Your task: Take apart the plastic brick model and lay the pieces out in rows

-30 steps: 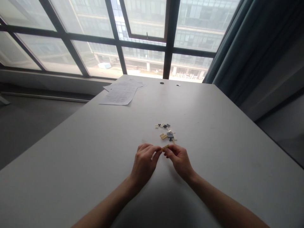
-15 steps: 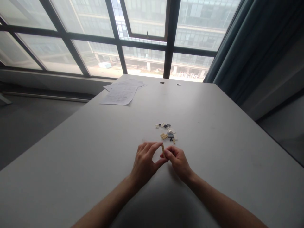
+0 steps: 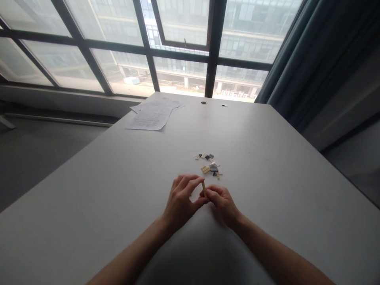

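A thin tan building-brick plate (image 3: pixel 204 188) is held upright between my two hands, just above the white table. My left hand (image 3: pixel 182 198) pinches it with a fingertip at its upper end and the thumb near its lower end. My right hand (image 3: pixel 221 200) grips its lower part between thumb and curled fingers. Just beyond the hands lie loose building bricks: a tan studded plate (image 3: pixel 205 170), a grey plate (image 3: pixel 213 168) and several small white and black pieces. Part of the held plate is hidden by my fingers.
The white table (image 3: pixel 89 190) reaches forward to a row of windows. Printed papers (image 3: pixel 152 116) lie at its far left, and two round cable holes sit near the far edge. A dark curtain (image 3: pixel 285 55) hangs at the right.
Both hands keep their hold on the tan plate with hardly any movement. The view has shifted very slightly.
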A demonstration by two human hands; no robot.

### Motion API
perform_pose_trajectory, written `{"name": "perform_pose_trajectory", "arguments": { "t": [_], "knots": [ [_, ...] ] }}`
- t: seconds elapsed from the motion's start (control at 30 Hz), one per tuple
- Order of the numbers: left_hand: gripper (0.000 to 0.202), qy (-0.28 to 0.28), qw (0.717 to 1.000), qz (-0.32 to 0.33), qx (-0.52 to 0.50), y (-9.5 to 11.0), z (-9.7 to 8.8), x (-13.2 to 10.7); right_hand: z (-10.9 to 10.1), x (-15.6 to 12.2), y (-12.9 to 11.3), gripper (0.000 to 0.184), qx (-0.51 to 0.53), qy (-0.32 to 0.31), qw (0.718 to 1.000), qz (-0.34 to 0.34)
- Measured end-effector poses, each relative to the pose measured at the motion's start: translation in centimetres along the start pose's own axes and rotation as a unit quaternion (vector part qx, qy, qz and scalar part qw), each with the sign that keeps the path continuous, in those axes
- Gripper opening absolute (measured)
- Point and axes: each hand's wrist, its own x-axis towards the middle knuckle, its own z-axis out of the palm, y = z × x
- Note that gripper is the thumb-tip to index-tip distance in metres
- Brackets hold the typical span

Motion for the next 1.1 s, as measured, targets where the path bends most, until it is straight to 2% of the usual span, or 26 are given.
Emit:
{"name": "perform_pose_trajectory", "arguments": {
  "t": [0.23, 0.8, 1.1],
  "knots": [
    [0.035, -0.001, 1.000, 0.000, 0.001, 0.03, 0.00, 0.11, -0.26, 0.18, 0.69, 0.017, 0.029, 0.027, 0.999, 0.008],
    [0.032, -0.004, 0.999, 0.001, 0.032, -0.02, 0.05, -0.03, -0.22, 0.01, 0.21, 0.019, -0.037, 0.091, 0.995, -0.015],
    [0.030, -0.004, 1.000, 0.010, 0.027, -0.06, 0.17, -0.08, 0.01, -0.05, 0.12, 0.016, -0.023, 0.045, 0.999, -0.009]
  ]
}}
